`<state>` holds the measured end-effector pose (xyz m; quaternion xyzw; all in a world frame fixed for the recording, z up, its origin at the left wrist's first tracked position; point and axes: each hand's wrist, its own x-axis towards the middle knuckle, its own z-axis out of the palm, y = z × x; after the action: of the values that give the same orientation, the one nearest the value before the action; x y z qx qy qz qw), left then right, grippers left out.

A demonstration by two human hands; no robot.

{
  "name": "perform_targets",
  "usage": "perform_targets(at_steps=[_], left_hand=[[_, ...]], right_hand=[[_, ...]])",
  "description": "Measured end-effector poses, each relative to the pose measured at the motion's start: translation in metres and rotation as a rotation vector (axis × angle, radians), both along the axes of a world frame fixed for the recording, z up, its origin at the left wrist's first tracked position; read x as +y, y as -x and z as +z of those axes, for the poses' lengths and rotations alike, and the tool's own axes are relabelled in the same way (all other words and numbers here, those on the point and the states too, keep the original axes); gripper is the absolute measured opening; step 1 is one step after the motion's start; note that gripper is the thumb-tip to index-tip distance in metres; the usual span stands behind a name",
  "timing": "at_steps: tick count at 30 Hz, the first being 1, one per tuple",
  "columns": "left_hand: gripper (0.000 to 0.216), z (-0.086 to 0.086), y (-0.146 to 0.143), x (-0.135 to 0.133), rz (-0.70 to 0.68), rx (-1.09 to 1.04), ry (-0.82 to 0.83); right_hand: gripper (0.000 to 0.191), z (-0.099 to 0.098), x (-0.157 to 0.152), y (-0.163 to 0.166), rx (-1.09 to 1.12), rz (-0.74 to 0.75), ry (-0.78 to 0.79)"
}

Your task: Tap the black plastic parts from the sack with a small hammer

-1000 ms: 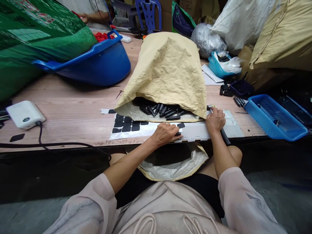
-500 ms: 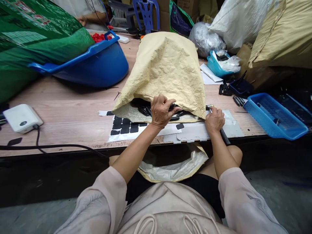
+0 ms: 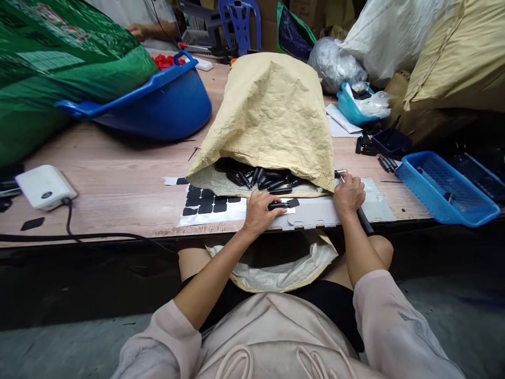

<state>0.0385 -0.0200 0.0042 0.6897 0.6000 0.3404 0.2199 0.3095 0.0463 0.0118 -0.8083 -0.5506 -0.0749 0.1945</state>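
My left hand (image 3: 260,211) is closed around one slim black pen-shaped piece (image 3: 279,206), just in front of the bag's mouth. A large tan paper sack (image 3: 280,105) with a white lining lies on the table, its opening towards me, and many similar black pieces (image 3: 262,176) show inside. My right hand (image 3: 349,193) grips what looks like a small hammer (image 3: 364,221), with a black handle and a metal head beyond the fingers. Beneath my left hand and beside it lies a white sheet with black rounded-square stickers (image 3: 205,201); one loose black sticker (image 3: 293,202) rests on grey cardboard (image 3: 311,213).
A blue tub (image 3: 158,105) with red items and a green sack (image 3: 71,68) stand at left, near a white box (image 3: 45,187) with a cable. On the right are a blue basket (image 3: 445,189) and a turquoise basket (image 3: 347,105). An open lined bag (image 3: 280,276) sits between my knees.
My left hand has drawn back from the sack's mouth towards me, bringing out a black pen-shaped piece. The sack's flap no longer touches it. My right hand has stayed in place.
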Motion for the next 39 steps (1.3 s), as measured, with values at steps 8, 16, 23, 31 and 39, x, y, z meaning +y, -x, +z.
perform_targets(at_steps=[8,16,23,31,39], left_hand=[[0.040,0.003,0.016,-0.012,-0.007,0.156,0.016],[0.020,0.006,0.013,-0.008,-0.003,0.098,0.156],[0.027,0.011,0.009,-0.007,-0.022,0.109,0.203],[0.019,0.008,0.009,-0.007,-0.011,0.089,0.206],[0.020,0.005,0.009,-0.005,-0.028,0.097,0.201]], right_hand=[[0.042,0.011,0.004,-0.024,0.215,-0.035,-0.016],[0.046,0.029,-0.086,-0.007,0.823,0.191,-0.304],[0.035,0.012,-0.145,0.068,0.888,0.554,-0.032],[0.034,0.017,-0.134,0.087,0.688,0.633,-0.069],[0.035,0.018,-0.128,0.109,0.498,0.778,-0.215]])
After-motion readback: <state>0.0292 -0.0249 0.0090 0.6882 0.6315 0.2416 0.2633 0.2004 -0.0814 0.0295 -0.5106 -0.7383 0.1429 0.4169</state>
